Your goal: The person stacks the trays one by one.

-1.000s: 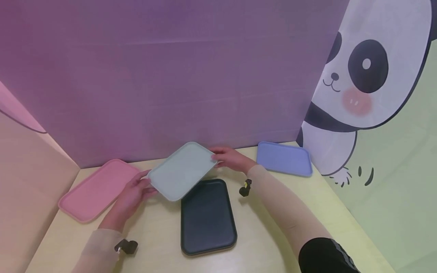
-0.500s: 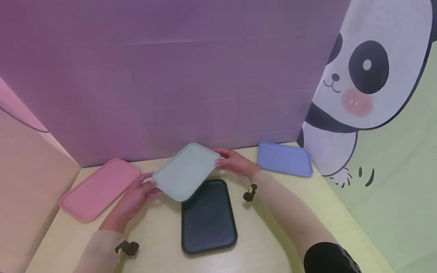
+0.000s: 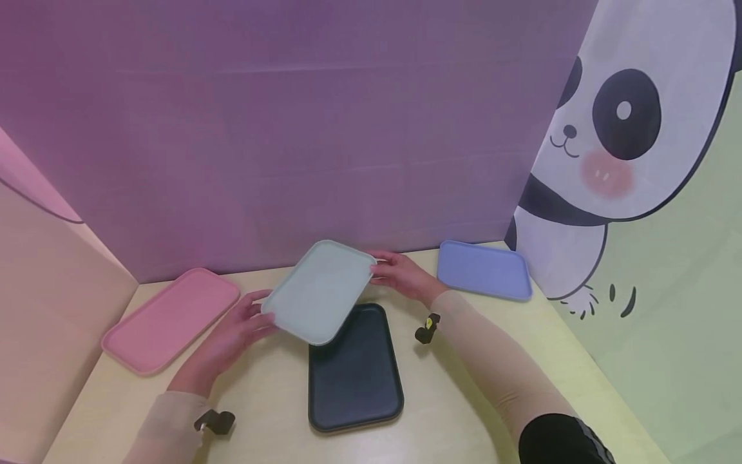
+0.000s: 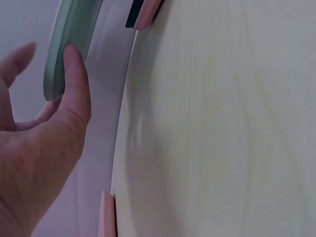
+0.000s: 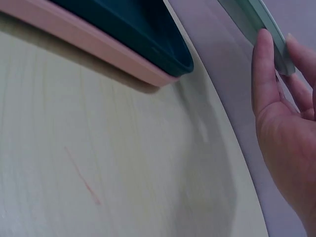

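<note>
- Purple panels walled the back of the pale wooden tabletop [image 3: 464,386], with a cartoon panda [image 3: 608,129] printed on the screen at the right edge.
- At the back left corner lay a pink tray [image 3: 168,319], flat and untouched; at the back right corner lay a blue tray [image 3: 484,270], also flat.
- Near the middle of the front edge sat a black tray [image 3: 356,374], lengthways, with a thin pink rim showing under it in the right wrist view [image 5: 98,42].
- Above the black tray's far end hung the pale green tray [image 3: 321,290], lifted clear, skewed to it and tilted, overlapping only its back part.
- The left hand [image 3: 232,338] pinched the green tray's near left corner, thumb on the rim and fingers beneath [image 4: 74,84].
- The right hand [image 3: 406,277] pinched the far right corner in the same way, thumb against the edge [image 5: 264,64].
- To do this step well, I judged the green tray wanted turning until its long sides ran parallel with the black one's.
- It then wanted levelling, since a tilted tray could catch one corner on the rim below.
- Both pinches looked light, so lowering slowly and evenly seemed wise.
</note>
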A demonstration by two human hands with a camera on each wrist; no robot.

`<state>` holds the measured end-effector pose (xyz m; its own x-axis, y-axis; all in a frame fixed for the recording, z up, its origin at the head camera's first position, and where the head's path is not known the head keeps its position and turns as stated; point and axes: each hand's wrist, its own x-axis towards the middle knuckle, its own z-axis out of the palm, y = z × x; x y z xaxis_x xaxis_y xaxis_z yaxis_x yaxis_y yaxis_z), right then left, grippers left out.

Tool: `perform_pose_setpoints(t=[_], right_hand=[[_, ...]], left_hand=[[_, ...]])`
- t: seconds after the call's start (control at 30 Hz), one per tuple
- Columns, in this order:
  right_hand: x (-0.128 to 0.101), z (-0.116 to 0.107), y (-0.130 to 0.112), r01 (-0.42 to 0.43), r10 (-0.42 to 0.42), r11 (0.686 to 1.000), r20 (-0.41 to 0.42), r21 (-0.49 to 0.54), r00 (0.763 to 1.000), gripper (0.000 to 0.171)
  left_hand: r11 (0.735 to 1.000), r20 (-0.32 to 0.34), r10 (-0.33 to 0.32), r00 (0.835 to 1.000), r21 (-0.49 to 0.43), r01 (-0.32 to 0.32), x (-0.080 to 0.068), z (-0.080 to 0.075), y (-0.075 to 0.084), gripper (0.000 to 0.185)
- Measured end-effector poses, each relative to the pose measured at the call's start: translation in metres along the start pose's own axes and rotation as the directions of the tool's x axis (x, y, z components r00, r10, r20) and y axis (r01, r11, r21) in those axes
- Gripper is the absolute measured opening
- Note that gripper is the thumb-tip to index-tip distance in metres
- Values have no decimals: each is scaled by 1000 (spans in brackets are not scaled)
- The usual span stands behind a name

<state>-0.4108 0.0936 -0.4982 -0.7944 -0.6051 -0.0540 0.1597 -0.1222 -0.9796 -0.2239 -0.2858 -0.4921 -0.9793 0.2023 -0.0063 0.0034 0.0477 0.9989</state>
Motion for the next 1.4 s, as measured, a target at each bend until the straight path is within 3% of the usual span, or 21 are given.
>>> perform_pose_setpoints(t=[0.23, 0.37, 0.87, 1.23, 1.4], right_hand=[[-1, -4, 0, -15, 16, 1000, 75, -9, 997, 53], [-3, -4, -1, -22, 22, 1000, 86, -7, 996, 53], [-12, -8, 11, -40, 43, 995, 30, -89, 999, 51], [-25, -2, 10, -63, 66, 989, 14, -132, 998, 51], [-31, -2, 10, -64, 70, 983, 24, -171, 997, 51]], left_hand=[[977, 45, -47, 998, 210, 36, 5, 3, 8, 82], [961, 68, -62, 996, 275, 41, 7, 4, 11, 92], [981, 240, -125, 963, 174, 84, -9, 16, -15, 114], [982, 249, -100, 963, 180, 55, -21, 34, -14, 120], [957, 213, -66, 975, 291, 1, -26, 40, -14, 118]])
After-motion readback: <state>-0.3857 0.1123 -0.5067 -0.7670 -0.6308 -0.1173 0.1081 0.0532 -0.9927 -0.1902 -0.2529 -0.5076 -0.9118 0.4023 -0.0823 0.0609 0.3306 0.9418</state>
